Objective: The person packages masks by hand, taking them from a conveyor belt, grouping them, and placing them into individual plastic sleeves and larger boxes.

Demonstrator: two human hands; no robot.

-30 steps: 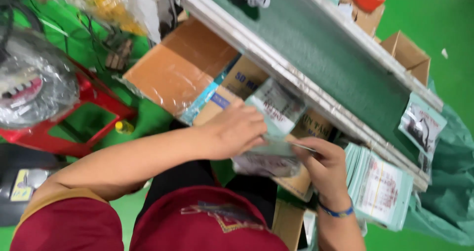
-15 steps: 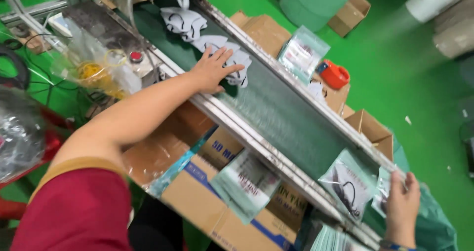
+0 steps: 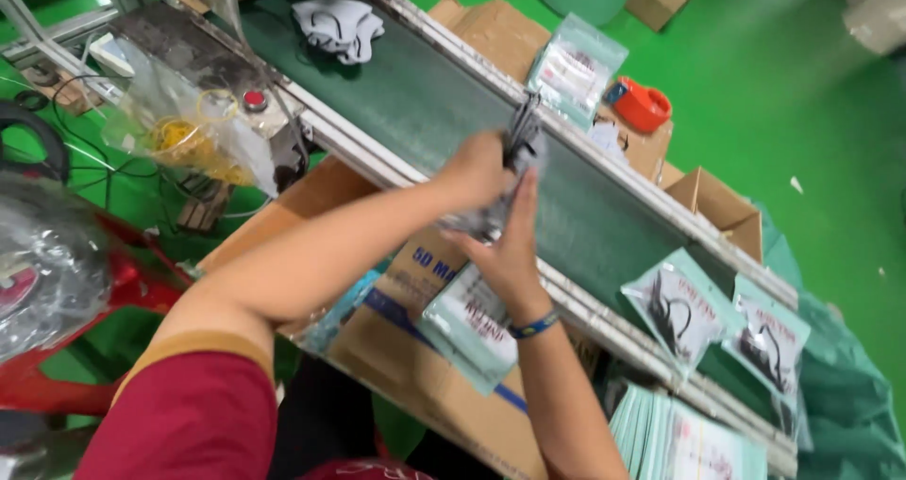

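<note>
We are gripping a small bundle of dark and white fabric face masks (image 3: 514, 154) above the dark green conveyor belt (image 3: 425, 102), our left hand (image 3: 477, 173) closing its fingers around the bundle and our right hand (image 3: 510, 244) pressing a flat palm up against it. We are, it seems, gathering the masks for bagging; slipping them into a pouch would call for a squared stack. A pale green plastic pouch (image 3: 469, 324) is lying empty on the brown cardboard box (image 3: 415, 348) near us, while filled pouches (image 3: 679, 315) are resting at the belt's right end.
</note>
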